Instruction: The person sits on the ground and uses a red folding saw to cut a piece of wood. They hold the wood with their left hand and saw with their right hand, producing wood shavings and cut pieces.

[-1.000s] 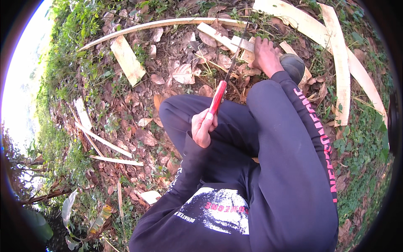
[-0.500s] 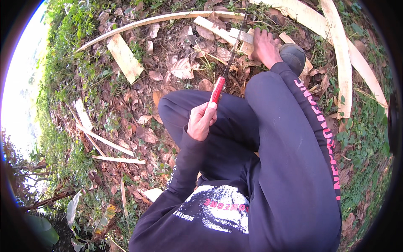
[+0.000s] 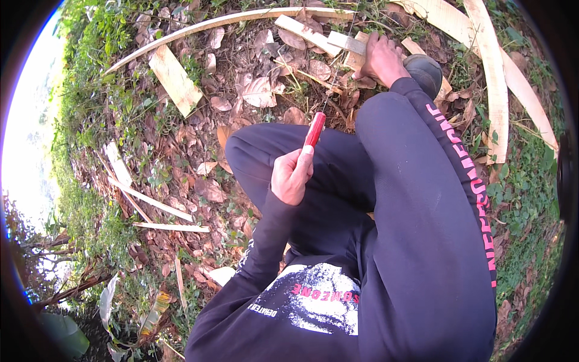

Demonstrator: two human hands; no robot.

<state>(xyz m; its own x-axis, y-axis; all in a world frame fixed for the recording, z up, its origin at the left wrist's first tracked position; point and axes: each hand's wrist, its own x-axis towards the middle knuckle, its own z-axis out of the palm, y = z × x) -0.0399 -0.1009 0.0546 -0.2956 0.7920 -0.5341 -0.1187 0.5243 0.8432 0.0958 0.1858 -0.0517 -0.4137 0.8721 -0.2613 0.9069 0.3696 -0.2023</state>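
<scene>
The red handle (image 3: 314,130) of a long-bladed tool is gripped by the left hand (image 3: 292,176), with the fingers wrapped round it and the thumb laid along it; the handle is held above the bent left leg, and the thin blade (image 3: 335,78), seen nearly edge-on, is pointed away from the body, past the left end of the right hand's work; whether wood is touched by the blade cannot be told. The right hand (image 3: 386,59) is set down at the right end of a small pale block (image 3: 347,43) and over a wider wood piece (image 3: 356,58); its fingertips are partly hidden, so whether anything is clasped cannot be told. Just beside its wrist a dark shoe (image 3: 424,75) is seen, by which a narrow board (image 3: 445,90) is partly covered; to the left of the block a pale strip (image 3: 307,35) is laid on the ground; beyond it a long, narrow strip (image 3: 229,19) is stretched. Farther left a short board (image 3: 176,81) is surrounded by dry leaves (image 3: 259,92) and greenery; at the far right two long planks (image 3: 494,90) are crossed.
</scene>
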